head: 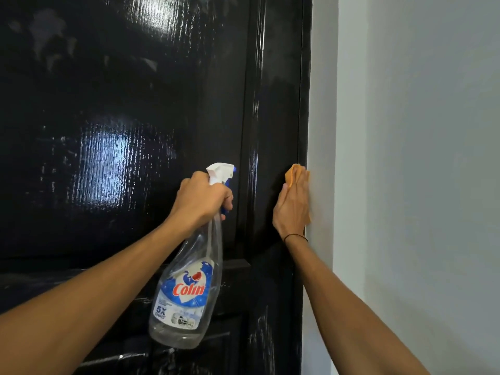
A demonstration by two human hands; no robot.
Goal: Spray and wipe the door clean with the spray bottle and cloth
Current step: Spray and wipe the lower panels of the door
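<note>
A clear plastic bottle point(186, 288) is gripped at its neck by the curled left hand point(201, 197); an orange cloth point(293, 175) is pressed flat by the right hand point(293, 205) against the glossy, grained black door point(121, 131) at its right edge, beside a matte grey wall point(405, 158).

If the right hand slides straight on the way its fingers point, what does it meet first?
The right hand, pressing the cloth, points up along the door edge beside the wall. That way looks free; depth is unclear.
</note>
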